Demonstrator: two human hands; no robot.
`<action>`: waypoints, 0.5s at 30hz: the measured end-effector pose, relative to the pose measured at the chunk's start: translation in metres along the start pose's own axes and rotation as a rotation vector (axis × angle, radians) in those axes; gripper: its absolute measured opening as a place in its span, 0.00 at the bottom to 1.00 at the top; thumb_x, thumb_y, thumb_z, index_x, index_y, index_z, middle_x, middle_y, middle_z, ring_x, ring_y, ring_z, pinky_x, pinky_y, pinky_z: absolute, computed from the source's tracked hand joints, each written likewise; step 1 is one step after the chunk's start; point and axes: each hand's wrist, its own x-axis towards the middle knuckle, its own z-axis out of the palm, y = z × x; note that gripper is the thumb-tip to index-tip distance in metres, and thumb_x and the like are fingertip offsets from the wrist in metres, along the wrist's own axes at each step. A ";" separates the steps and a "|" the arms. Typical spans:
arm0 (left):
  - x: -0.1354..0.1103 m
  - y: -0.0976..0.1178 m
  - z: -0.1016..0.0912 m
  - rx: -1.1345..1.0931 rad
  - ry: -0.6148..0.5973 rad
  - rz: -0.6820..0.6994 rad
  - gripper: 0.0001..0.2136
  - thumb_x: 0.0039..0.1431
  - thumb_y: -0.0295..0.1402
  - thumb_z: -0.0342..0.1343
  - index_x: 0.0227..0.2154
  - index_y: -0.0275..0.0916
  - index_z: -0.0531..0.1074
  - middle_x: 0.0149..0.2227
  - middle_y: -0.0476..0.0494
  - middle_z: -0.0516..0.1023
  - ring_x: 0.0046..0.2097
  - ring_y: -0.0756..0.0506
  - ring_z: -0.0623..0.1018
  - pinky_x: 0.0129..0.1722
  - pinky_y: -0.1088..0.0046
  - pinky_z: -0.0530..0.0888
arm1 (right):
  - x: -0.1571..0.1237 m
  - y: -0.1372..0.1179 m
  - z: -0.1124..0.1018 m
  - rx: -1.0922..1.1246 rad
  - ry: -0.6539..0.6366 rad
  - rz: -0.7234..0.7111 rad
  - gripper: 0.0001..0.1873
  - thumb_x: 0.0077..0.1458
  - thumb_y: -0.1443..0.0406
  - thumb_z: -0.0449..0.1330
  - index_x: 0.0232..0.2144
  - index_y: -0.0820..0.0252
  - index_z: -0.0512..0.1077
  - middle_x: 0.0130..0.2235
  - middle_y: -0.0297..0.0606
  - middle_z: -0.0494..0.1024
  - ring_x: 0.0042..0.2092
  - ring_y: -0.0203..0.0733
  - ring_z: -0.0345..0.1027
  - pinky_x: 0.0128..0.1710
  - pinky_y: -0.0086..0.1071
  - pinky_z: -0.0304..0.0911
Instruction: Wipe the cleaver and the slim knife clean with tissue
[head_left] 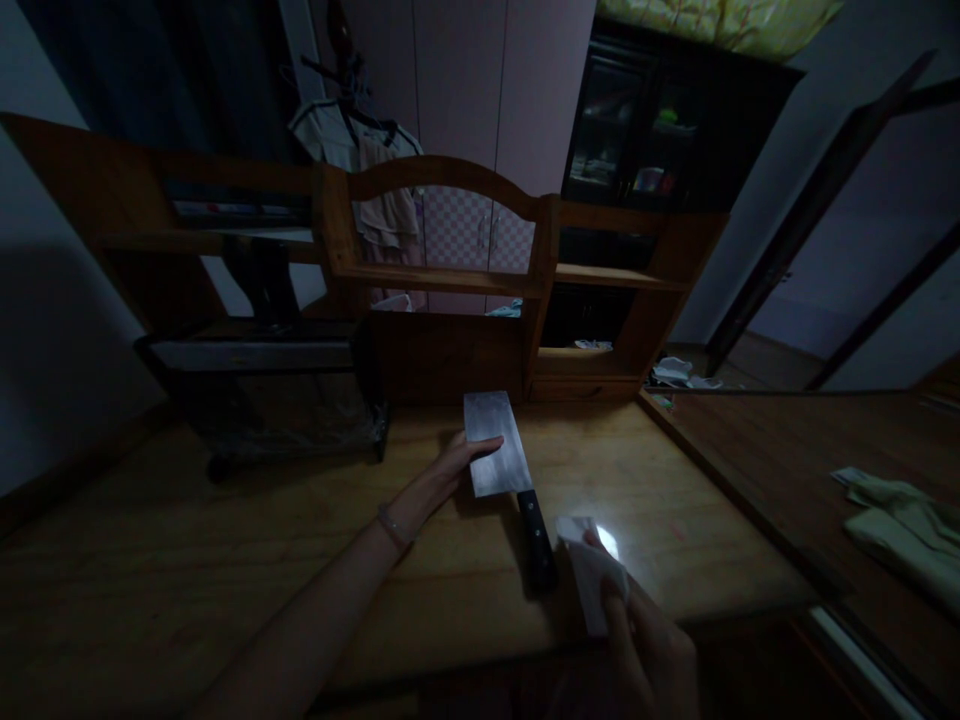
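My left hand (454, 468) grips a cleaver by its blade, the thumb lying across the flat metal and the other fingers out of sight beneath it. The cleaver (501, 462) has a broad grey blade pointing away from me and a black riveted handle (537, 540) angled toward me. Just right of that handle, my right hand (637, 620) pinches a folded white tissue (589, 570) between thumb and fingers. Tissue and cleaver are apart. Both hands are over the wooden desk (450, 600).
A black appliance-like box (262, 390) with clear plastic around it stands at the left on the desk. Along the back runs a wooden shelf unit (442, 285). To the right, a pale green cloth (900, 520) lies on a brown surface.
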 end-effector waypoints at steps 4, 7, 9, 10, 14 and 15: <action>-0.001 0.002 0.000 -0.098 0.008 -0.068 0.20 0.46 0.35 0.67 0.42 0.34 0.75 0.41 0.38 0.79 0.36 0.45 0.79 0.40 0.68 0.75 | 0.023 -0.012 0.007 0.154 0.000 0.146 0.22 0.64 0.58 0.50 0.57 0.55 0.68 0.56 0.39 0.72 0.58 0.52 0.64 0.54 0.42 0.65; -0.003 0.004 0.000 -0.126 0.044 -0.092 0.21 0.47 0.39 0.67 0.42 0.34 0.74 0.41 0.37 0.79 0.38 0.44 0.79 0.41 0.67 0.76 | 0.042 -0.025 0.016 0.261 -0.015 0.167 0.21 0.64 0.57 0.50 0.55 0.54 0.69 0.54 0.39 0.74 0.56 0.53 0.67 0.52 0.45 0.66; -0.004 0.006 0.001 -0.125 0.055 -0.106 0.22 0.46 0.40 0.68 0.42 0.34 0.74 0.39 0.37 0.80 0.37 0.43 0.79 0.41 0.66 0.76 | 0.051 -0.034 0.023 0.302 -0.028 0.144 0.20 0.65 0.58 0.50 0.56 0.52 0.68 0.56 0.37 0.72 0.58 0.52 0.63 0.54 0.46 0.64; -0.005 0.007 0.001 -0.130 0.051 -0.114 0.22 0.45 0.39 0.68 0.42 0.34 0.74 0.39 0.37 0.80 0.37 0.43 0.79 0.41 0.66 0.76 | 0.054 -0.037 0.026 0.310 -0.041 0.128 0.20 0.65 0.58 0.49 0.57 0.51 0.67 0.57 0.36 0.70 0.60 0.52 0.61 0.56 0.47 0.62; -0.006 0.010 0.000 -0.168 0.020 -0.124 0.21 0.45 0.38 0.68 0.41 0.33 0.74 0.39 0.38 0.80 0.35 0.44 0.79 0.40 0.67 0.76 | 0.059 -0.044 0.037 0.304 -0.130 0.049 0.21 0.66 0.60 0.49 0.59 0.50 0.63 0.60 0.36 0.66 0.63 0.49 0.56 0.60 0.47 0.56; -0.007 0.010 0.000 -0.160 0.022 -0.116 0.21 0.45 0.38 0.68 0.41 0.33 0.75 0.39 0.38 0.80 0.36 0.44 0.79 0.41 0.67 0.76 | 0.058 -0.044 0.038 0.298 -0.146 0.030 0.21 0.66 0.60 0.48 0.59 0.50 0.63 0.60 0.36 0.66 0.63 0.48 0.55 0.61 0.48 0.55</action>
